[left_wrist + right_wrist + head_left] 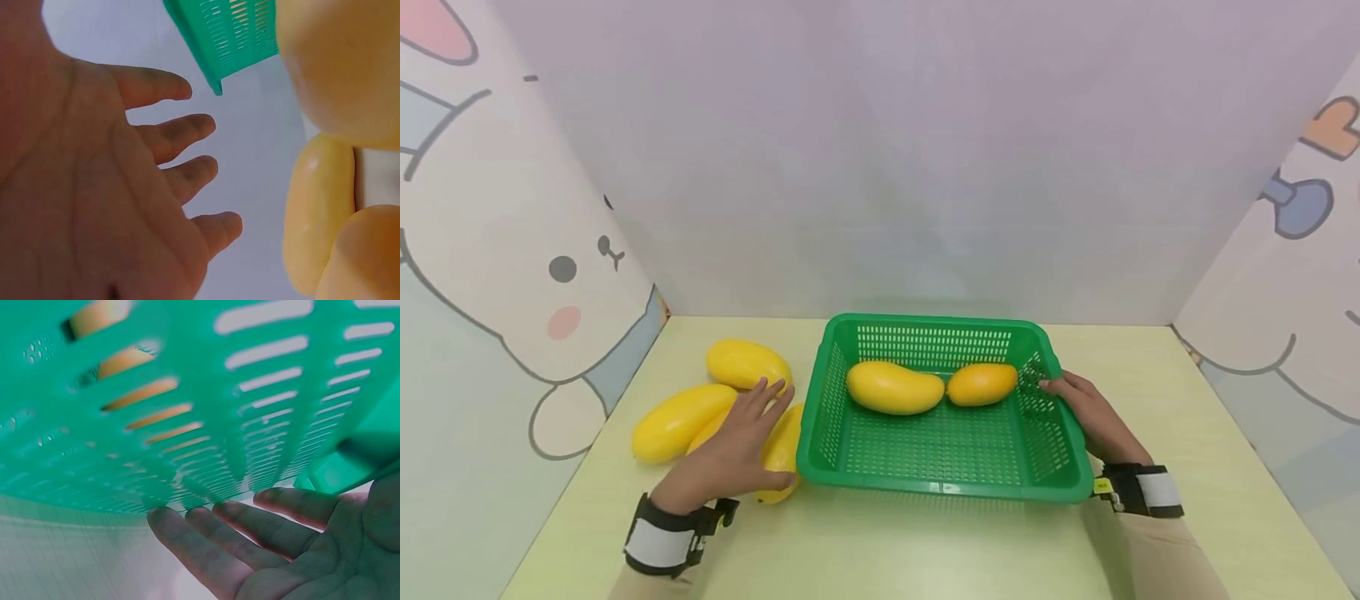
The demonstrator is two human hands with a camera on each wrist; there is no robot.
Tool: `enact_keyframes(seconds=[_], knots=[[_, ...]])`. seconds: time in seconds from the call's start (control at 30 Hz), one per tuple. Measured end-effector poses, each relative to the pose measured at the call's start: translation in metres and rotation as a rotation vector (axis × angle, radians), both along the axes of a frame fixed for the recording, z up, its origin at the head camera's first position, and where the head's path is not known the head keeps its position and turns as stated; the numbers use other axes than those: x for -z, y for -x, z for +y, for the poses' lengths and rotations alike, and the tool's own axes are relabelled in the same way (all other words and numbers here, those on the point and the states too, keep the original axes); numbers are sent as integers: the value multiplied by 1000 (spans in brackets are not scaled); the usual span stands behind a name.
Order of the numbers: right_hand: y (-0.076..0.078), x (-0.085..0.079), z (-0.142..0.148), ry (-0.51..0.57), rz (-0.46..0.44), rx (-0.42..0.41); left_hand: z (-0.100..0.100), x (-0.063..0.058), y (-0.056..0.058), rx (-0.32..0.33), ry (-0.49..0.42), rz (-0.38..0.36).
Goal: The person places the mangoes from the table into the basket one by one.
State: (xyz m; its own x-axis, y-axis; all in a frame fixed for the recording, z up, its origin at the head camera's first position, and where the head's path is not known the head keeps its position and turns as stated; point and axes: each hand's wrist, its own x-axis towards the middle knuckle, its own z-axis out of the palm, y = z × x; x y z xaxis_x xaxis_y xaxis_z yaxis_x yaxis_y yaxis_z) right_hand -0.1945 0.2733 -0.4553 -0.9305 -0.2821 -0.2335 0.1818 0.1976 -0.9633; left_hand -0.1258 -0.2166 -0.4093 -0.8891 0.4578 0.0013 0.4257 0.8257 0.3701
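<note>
A green plastic basket (940,483) with slotted walls stands on the table. Inside it lie a large yellow mango (895,388) and a smaller orange mango (982,385), end to end. My right hand (1097,417) holds the basket's right side, thumb over the rim and fingers along the outer wall. Left of the basket, my left hand (737,454) hovers with fingers spread over several yellow mangoes (677,423), partly hiding them. In the left wrist view its palm holds nothing, and the mangoes (319,212) are apart from the fingers.
The pale yellow table (925,550) meets a plain light wall (880,167) at the back. Side panels with cartoon drawings (527,250) flank it on the left and right. Another yellow mango (748,364) lies farther back on the left.
</note>
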Motion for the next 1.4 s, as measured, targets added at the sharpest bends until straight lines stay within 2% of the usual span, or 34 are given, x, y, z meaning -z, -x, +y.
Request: enact_keyframes(seconds=[0.23, 0.5, 0.83, 1.0, 1.2, 1.4], knots=[[0, 0, -1, 2, -9, -2, 7, 6, 0, 12, 19, -30], [0, 1, 0, 17, 0, -8, 9, 14, 3, 3, 29, -13], [-2, 0, -1, 29, -6, -17, 15, 23, 6, -37, 24, -103], [-2, -1, -1, 22, -11, -18, 17, 28, 7, -55, 15, -101], [-2, -2, -2, 27, -8, -25, 19, 34, 7, -38, -15, -76], [-2, 0, -1, 21, 0, -17, 20, 37, 7, -48, 9, -67]])
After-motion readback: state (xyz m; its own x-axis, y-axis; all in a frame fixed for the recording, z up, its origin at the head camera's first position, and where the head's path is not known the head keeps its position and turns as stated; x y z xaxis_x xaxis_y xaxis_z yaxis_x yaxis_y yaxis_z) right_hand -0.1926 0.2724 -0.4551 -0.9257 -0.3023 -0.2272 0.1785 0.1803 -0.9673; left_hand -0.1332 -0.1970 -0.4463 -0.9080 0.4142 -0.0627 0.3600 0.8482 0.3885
